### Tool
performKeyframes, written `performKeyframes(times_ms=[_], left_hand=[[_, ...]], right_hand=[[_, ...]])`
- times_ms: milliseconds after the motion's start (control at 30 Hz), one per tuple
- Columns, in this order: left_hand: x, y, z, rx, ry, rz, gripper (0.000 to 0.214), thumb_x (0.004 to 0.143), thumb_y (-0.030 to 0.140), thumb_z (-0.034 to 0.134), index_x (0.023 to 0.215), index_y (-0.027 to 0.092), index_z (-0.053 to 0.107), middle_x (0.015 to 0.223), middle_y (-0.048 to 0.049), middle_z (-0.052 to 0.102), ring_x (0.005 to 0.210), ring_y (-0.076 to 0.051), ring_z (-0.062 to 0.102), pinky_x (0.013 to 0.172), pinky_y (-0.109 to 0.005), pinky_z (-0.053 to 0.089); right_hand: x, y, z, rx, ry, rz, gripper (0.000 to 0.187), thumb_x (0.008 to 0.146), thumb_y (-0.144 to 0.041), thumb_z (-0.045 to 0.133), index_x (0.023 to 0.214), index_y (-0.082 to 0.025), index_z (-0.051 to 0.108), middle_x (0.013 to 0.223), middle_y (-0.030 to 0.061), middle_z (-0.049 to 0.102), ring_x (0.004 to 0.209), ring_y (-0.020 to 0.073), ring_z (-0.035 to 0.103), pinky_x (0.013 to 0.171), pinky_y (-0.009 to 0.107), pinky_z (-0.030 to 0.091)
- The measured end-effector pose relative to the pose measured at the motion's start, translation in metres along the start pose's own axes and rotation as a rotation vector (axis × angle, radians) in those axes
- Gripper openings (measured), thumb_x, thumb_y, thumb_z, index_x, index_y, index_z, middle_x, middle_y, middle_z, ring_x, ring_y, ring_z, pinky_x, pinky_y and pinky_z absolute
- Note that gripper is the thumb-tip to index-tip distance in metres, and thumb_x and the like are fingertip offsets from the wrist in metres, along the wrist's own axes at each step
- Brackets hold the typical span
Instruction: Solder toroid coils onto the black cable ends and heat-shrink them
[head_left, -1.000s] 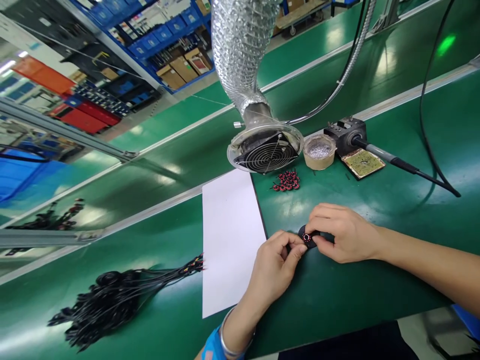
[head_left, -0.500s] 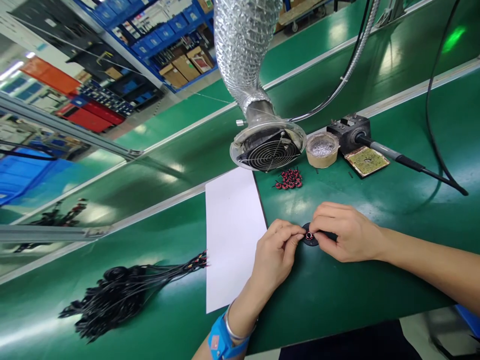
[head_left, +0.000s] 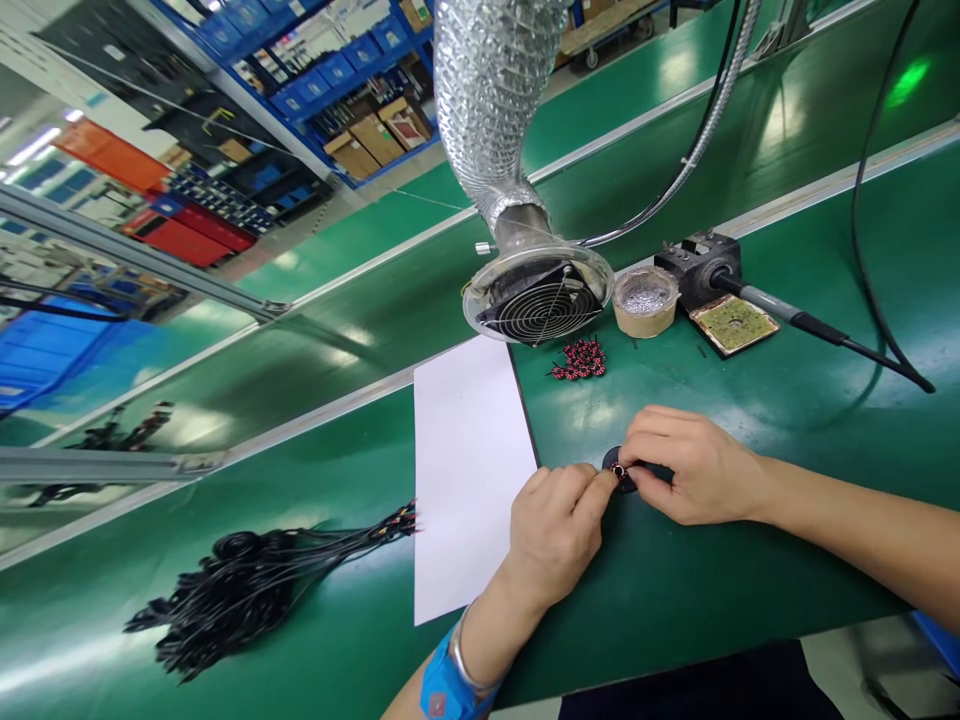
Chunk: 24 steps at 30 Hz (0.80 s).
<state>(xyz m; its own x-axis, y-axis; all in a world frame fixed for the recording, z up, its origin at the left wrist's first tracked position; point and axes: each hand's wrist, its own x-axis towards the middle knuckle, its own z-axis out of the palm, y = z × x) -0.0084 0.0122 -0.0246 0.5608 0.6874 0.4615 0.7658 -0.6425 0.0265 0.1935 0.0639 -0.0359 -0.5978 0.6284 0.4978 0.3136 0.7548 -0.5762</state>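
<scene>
A small red-and-black ring-shaped coil [head_left: 619,472] is between my hands, over a black round disc [head_left: 611,457] on the green bench. My right hand [head_left: 686,465] pinches at the coil's right side, thumb and index finger together. From the left, my left hand [head_left: 559,530] reaches it with curled fingers, knuckles up; its fingertips meet the coil's left edge and its thumb is mostly hidden. Several similar red-and-black coils [head_left: 579,359] lie in a small heap beyond the hands. A blue band [head_left: 450,682] circles my left wrist.
White paper [head_left: 469,480] lies left of my hands, and a bundle of black cables [head_left: 232,590] lies further left. An extractor hood [head_left: 540,300] hangs above the bench. Behind my right hand are a round tub [head_left: 645,302], a soldering iron [head_left: 780,310] in its holder and a sponge tray [head_left: 735,322].
My left hand has turned over, knuckles now upward, and its thumb has moved out of sight. The right hand stays at the coil. The camera view has shifted slightly.
</scene>
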Motion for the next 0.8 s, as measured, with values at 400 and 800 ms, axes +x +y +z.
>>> performKeyframes(times_ms=[400, 800], left_hand=[[-0.008, -0.017, -0.011, -0.13, 0.041, -0.077, 0.02, 0.09, 0.006, 0.057, 0.097, 0.022, 0.068, 0.079, -0.0013, 0.063, 0.069, -0.012, 0.059, 0.063, -0.024, 0.046], [-0.014, -0.034, -0.025, -0.391, 0.075, -0.446, 0.015, 0.09, 0.012, 0.058, 0.096, 0.019, 0.07, 0.085, -0.0026, 0.062, 0.068, -0.011, 0.059, 0.058, -0.021, 0.05]], right_hand=[[0.005, -0.003, -0.007, -0.061, 0.027, -0.015, 0.015, 0.085, -0.013, 0.053, 0.088, -0.016, 0.067, 0.082, 0.0058, 0.064, 0.077, 0.017, 0.058, 0.07, 0.03, 0.048], [-0.042, 0.033, -0.063, 0.379, 0.774, 0.978, 0.041, 0.077, -0.037, 0.073, 0.111, -0.017, 0.061, 0.087, 0.0075, 0.063, 0.062, 0.0138, 0.058, 0.053, 0.027, 0.05]])
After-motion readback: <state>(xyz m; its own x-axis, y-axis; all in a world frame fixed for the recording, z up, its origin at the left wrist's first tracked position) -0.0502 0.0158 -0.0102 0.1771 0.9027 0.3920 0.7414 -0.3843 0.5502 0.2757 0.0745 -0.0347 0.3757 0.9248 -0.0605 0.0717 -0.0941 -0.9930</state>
